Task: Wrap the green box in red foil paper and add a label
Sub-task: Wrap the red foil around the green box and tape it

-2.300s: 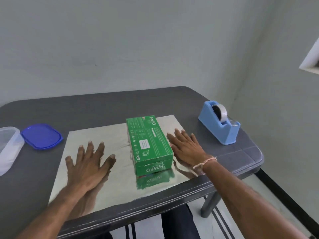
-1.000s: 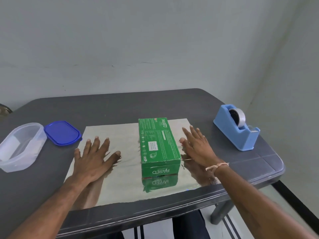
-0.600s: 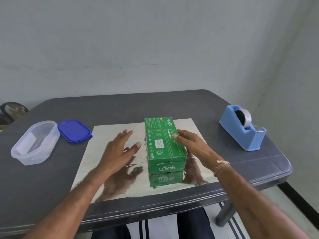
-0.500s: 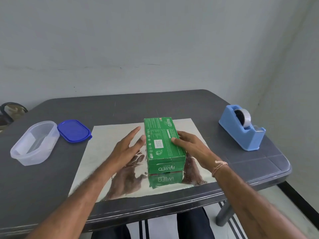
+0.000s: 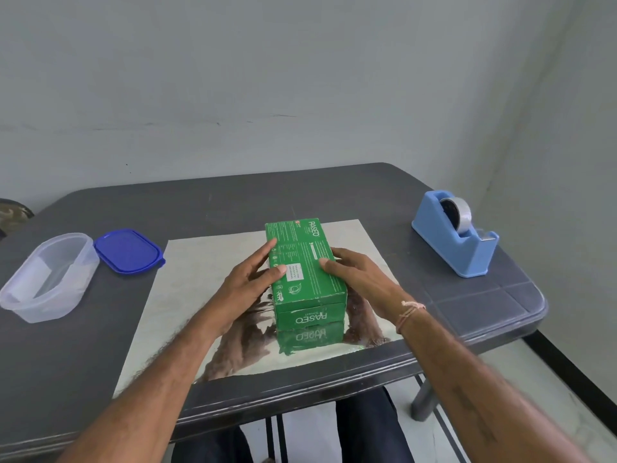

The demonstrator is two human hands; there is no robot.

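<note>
Currently grips green box [image 5: 305, 262] at both long sides with left hand [image 5: 248, 279] and right hand [image 5: 360, 275], thumbs on top face, fingers laid against the sides. Sits lengthwise on foil sheet [image 5: 187, 295]: wide bare margin left, narrower margin right, near end short of foil's near edge, tape dispenser [image 5: 454, 242] well apart.

A dark grey table [image 5: 334, 195] stands against a pale grey wall [image 5: 267, 78]. At its 9 o'clock side sits a clear plastic container [image 5: 66, 295], open at the top. A blue lid [image 5: 128, 251] lies flat just beside it, toward 3 o'clock. At the table's 2 o'clock corner stands a light blue tape dispenser [image 5: 447, 248] holding a roll of tape [image 5: 459, 212]. A camouflage-patterned object [image 5: 13, 215] shows at the far 9 o'clock edge.
</note>
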